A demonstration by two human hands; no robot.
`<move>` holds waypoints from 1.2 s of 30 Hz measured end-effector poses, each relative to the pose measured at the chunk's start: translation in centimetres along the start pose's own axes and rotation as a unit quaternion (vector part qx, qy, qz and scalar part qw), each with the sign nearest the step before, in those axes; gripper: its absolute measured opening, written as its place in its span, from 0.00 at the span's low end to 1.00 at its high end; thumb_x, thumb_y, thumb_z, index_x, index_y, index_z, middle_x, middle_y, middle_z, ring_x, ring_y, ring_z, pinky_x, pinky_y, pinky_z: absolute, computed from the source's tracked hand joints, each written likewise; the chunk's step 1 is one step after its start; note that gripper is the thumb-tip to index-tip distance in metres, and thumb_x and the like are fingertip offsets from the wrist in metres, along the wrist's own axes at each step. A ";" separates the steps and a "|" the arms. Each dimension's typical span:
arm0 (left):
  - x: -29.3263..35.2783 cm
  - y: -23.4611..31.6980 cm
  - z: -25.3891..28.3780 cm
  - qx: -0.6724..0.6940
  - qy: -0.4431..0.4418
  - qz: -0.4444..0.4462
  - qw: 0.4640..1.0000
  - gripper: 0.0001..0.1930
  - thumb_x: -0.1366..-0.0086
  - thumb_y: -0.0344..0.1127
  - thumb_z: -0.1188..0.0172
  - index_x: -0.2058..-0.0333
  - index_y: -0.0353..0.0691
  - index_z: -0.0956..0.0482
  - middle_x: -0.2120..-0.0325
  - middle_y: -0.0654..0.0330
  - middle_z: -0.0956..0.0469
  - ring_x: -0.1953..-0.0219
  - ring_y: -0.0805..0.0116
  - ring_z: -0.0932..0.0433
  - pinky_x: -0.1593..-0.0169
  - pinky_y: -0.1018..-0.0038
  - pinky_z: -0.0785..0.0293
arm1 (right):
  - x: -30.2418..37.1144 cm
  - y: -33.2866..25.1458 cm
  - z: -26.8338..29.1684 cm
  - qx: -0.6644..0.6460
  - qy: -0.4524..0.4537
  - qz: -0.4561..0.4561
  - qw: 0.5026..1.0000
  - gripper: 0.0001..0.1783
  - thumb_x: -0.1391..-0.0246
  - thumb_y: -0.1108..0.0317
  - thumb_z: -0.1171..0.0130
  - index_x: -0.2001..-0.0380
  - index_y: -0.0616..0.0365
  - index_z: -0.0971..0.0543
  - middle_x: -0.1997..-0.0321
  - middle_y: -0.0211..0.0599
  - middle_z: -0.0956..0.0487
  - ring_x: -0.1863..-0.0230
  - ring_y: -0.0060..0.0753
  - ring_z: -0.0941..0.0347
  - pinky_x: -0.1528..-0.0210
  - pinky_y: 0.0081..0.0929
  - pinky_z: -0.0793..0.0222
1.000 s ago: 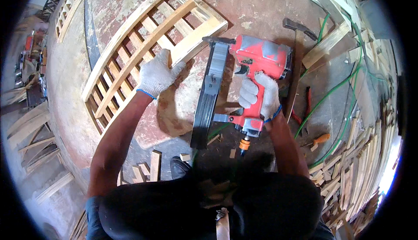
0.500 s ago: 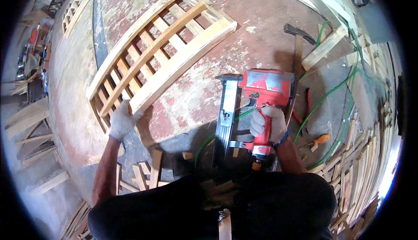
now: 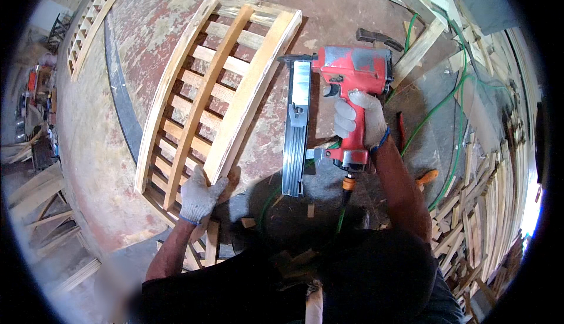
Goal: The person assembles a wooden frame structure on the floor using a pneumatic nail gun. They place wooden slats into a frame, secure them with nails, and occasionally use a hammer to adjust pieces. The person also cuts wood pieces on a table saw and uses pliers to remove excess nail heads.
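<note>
The person's gloved right hand (image 3: 361,118) is clamped around the handle of a red and grey nail gun (image 3: 352,68), held up to the right of a curved, slatted wooden frame (image 3: 205,93). The gun's dark nose points at the frame's right rail; from where I stand, I cannot tell whether they touch. The gloved left hand (image 3: 198,197) is closed on the frame's near end, its thumb just beside the end of that wide rail. The frame lies on a worn reddish floor (image 3: 264,130), its far end leaning right. To the right of the frame, past the gun, I see a hammer (image 3: 379,38), partly hidden, a looping green hose (image 3: 429,121) and a small orange handle (image 3: 427,176). Farthest right of the frame, thin wood strips (image 3: 487,206) lie heaped. Left of the frame and beyond it rests a second slatted piece (image 3: 97,21).
</note>
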State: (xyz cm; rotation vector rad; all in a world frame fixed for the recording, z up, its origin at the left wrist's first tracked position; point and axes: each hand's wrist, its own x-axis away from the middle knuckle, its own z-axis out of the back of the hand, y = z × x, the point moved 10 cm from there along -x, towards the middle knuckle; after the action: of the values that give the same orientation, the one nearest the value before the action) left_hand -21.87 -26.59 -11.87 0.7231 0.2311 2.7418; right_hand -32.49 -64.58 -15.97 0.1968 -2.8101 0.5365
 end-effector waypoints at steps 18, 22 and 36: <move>-0.2 -0.9 0.2 0.012 0.010 -0.003 1.000 0.31 0.41 0.59 0.29 0.62 0.34 0.29 0.75 0.45 0.21 0.71 0.44 0.17 0.67 0.57 0.23 | 1.9 3.1 0.7 -0.044 0.001 -0.018 0.999 0.20 0.37 0.50 0.43 0.62 0.58 0.27 0.83 0.26 0.34 0.85 0.28 0.36 0.78 0.32 0.35; -0.8 -0.7 -0.4 0.041 0.018 -0.037 0.998 0.31 0.41 0.60 0.30 0.61 0.34 0.29 0.72 0.43 0.21 0.69 0.44 0.17 0.64 0.56 0.23 | 2.3 7.0 -0.6 -0.062 -0.006 -0.096 0.993 0.22 0.39 0.50 0.44 0.79 0.53 0.28 0.85 0.32 0.31 0.84 0.33 0.33 0.75 0.35 0.33; -0.4 -0.8 0.5 0.031 -0.024 -0.006 0.999 0.31 0.39 0.58 0.30 0.58 0.33 0.26 0.69 0.42 0.18 0.65 0.47 0.16 0.60 0.57 0.21 | 0.9 8.9 -1.4 -0.073 -0.012 -0.098 0.992 0.19 0.40 0.49 0.42 0.69 0.56 0.25 0.82 0.32 0.27 0.82 0.33 0.30 0.74 0.36 0.29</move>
State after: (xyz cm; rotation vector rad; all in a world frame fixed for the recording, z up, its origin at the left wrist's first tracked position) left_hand -21.07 -25.88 -11.82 0.8012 0.3113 2.7118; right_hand -34.65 -55.91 -17.49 0.4461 -2.7959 0.2856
